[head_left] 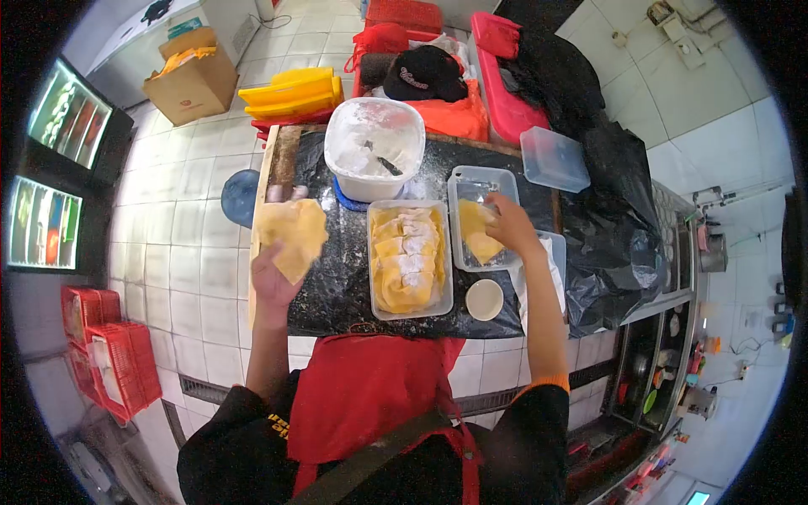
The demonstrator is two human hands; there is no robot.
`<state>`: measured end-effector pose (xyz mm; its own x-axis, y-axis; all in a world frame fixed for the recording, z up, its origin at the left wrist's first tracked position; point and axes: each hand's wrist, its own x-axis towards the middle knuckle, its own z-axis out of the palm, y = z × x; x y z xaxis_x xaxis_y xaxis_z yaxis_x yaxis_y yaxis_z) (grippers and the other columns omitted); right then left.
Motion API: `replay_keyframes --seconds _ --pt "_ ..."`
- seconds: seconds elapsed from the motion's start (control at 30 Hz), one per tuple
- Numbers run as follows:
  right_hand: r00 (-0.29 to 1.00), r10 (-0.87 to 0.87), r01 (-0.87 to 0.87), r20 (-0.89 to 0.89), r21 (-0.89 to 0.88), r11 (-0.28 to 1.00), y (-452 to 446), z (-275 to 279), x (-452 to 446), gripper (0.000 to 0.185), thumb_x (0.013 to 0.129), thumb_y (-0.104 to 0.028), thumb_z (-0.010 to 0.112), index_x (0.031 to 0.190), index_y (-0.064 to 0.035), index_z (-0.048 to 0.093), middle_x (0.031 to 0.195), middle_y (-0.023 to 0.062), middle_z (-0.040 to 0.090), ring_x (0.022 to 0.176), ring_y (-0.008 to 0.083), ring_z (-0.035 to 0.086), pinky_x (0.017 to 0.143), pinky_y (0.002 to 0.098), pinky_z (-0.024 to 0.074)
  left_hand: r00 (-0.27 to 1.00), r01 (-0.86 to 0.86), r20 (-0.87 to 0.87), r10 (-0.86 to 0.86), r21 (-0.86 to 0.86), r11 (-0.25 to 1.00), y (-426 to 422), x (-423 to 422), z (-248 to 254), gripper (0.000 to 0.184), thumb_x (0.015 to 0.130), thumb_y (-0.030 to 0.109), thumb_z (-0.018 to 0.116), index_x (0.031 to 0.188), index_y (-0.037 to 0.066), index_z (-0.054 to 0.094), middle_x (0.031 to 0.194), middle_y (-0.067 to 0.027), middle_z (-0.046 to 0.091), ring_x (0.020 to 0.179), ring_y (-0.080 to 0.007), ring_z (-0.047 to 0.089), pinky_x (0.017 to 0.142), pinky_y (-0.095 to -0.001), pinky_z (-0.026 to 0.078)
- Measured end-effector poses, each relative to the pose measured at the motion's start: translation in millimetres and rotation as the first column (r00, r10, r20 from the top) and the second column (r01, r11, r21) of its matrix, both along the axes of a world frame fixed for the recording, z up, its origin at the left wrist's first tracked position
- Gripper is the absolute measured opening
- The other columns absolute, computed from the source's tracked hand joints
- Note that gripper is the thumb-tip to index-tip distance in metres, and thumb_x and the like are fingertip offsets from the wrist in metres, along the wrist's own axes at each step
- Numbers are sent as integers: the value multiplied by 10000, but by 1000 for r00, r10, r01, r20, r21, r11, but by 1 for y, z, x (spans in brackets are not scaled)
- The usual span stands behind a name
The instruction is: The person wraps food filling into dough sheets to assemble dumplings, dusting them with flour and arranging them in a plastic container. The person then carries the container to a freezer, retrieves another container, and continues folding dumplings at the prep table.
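Observation:
My left hand (276,276) grips a thin yellow dough sheet (296,233) by its lower edge, raised above the left side of the table. Over a clear plastic container on the right, my right hand (512,225) has its fingers closed on the edge of another yellow dough sheet (477,234); its fingertips are slightly blurred. Between my hands, a clear tub (373,286) holds overlapping folded yellow dough sheets dusted with white flour. Behind it stands a white bucket (338,139) of flour, with a dark-handled tool lying in it.
A small cream bowl (485,300) sits near the table's front edge. An empty clear container (555,160) stands at the back right. Black plastic sheeting (332,295) covers the table. Red crates (126,366) and a cardboard box (194,88) are on the tiled floor to the left.

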<state>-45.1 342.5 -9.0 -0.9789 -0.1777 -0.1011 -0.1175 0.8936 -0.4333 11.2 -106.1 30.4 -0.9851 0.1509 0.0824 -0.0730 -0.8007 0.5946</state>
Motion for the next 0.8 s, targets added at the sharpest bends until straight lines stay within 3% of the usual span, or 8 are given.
replay_keyframes --seconds 0.07,0.13,0.3,0.4,0.47,0.57,0.7,0.8 --pt "999 -33 30 -37 -96 995 -12 46 3 572 687 -109 748 1217 -91 531 977 172 620 889 339 628 823 395 505 999 -21 37 29 -190 982 16 -4 14 812 892 294 559 1539 41 138 1555 -191 278 1390 -339 356 1132 -501 320" --pt "986 -129 106 -103 -205 973 -19 87 3 609 665 -113 795 1214 -91 531 918 125 611 801 257 622 761 334 508 938 221 221 -266 209 953 22 -8 -3 800 888 274 558 1540 55 148 1567 -193 250 1393 -342 354 1130 -513 320" --pt "994 -69 94 90 -309 946 -6 105 -7 629 648 -76 825 1208 -87 538 911 74 623 811 190 608 748 308 502 909 242 233 -345 378 894 48 -1 6 698 851 161 514 1487 11 268 1499 -201 372 1370 -398 383 1127 -569 304" --pt "980 12 13 197 -129 992 3 60 -19 624 654 -57 821 1213 -78 546 927 82 644 850 218 635 762 338 511 945 262 115 -306 294 919 49 5 0 723 796 108 529 1469 -12 295 1473 -201 406 1356 -390 404 1124 -545 326" --pt "959 13 -30 283 58 998 14 7 -25 608 663 -75 815 1215 -64 561 982 110 665 900 241 652 796 368 519 918 251 289 -272 108 962 38 10 -8 709 766 79 536 1443 -13 347 1442 -201 443 1326 -375 446 1106 -512 368" --pt "979 -106 105 175 14 994 41 -73 -20 589 671 -89 810 1209 -47 574 1049 144 667 967 294 648 849 390 513 859 148 483 -170 84 985 27 18 -6 660 778 87 530 1414 -18 391 1404 -203 484 1289 -368 490 1079 -491 411" --pt "996 -81 80 -29 -23 997 30 -71 2 649 628 -61 815 1219 -55 546 1123 233 635 1078 397 601 898 464 490 921 146 345 -179 120 982 20 19 -23 763 810 172 569 1495 36 261 1471 -176 403 1330 -348 442 1055 -502 433" --pt "995 -86 87 47 -9 996 17 -52 6 612 643 -45 782 1197 -61 521 1088 219 639 1063 397 602 904 448 486 888 110 405 -216 269 957 26 13 -20 596 857 158 531 1411 -11 391 1390 -213 494 1280 -376 498 1063 -513 423"
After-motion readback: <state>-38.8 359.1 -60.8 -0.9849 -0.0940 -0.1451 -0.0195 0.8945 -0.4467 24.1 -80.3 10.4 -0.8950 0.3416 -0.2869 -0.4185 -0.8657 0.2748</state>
